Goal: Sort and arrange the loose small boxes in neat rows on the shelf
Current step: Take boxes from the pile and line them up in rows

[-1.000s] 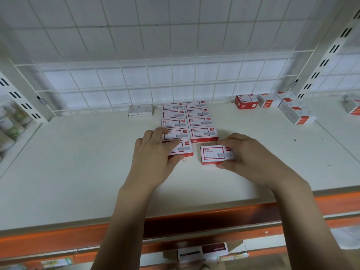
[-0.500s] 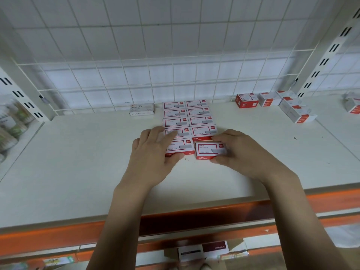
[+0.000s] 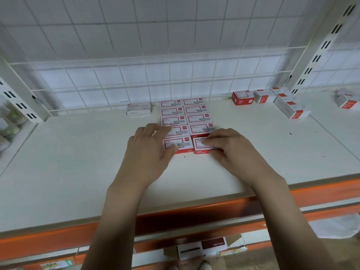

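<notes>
Your right hand (image 3: 231, 151) pinches the small red-and-white cardboard box (image 3: 202, 146), long side left-to-right, just at three o'clock of the box under your flat left hand (image 3: 150, 151).

white wire grid back (image 3: 136, 55), orange shelf rail (image 3: 58, 238)

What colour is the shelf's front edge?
Orange: the shelf's front edge shows best in the head view.

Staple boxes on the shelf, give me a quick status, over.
Left hand flat on front-left box. Right hand fingers pinching front-right box, snug in the two-column block. Loose boxes back right unsorted. Nothing blocking.
</notes>
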Available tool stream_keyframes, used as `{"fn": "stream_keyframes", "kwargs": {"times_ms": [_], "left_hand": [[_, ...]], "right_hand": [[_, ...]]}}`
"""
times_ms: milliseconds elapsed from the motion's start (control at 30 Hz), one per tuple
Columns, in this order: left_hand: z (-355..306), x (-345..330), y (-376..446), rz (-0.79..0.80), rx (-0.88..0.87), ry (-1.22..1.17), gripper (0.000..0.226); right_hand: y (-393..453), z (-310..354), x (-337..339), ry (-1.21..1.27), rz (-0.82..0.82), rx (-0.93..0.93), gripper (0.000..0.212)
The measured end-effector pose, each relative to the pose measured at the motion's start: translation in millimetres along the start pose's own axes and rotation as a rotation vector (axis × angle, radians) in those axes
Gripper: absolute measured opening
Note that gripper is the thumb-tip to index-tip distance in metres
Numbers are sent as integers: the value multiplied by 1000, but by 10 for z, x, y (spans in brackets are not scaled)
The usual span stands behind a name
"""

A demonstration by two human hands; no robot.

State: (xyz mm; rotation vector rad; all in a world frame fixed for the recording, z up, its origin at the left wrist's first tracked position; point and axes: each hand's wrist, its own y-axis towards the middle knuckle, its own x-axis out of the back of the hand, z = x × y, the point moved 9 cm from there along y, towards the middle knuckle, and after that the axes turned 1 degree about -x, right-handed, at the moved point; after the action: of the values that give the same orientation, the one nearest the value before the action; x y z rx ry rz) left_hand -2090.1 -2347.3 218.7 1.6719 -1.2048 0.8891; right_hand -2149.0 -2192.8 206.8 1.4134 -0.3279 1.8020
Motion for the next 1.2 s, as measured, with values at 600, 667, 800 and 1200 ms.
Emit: {"fn": "stream_keyframes", "kwargs": {"times_ms": [600,667,800,1200], "left_hand": [[-484,-168,242,47,-193,-29,48],[-700,-239,285,39,-240,-42,45],[-1192,-441,341,43,-313,-42,43],[-3233,-1313,468,104,-341,-36,49]], "right_hand": [[-296,-229,239,-20,-35,-214,39],[-420,-415,353,-50,-44,-261,39],[-679,-807,624,-70,-76,-313,40],[-1812,-2540,1663,-85,-86,-420,41]]}}
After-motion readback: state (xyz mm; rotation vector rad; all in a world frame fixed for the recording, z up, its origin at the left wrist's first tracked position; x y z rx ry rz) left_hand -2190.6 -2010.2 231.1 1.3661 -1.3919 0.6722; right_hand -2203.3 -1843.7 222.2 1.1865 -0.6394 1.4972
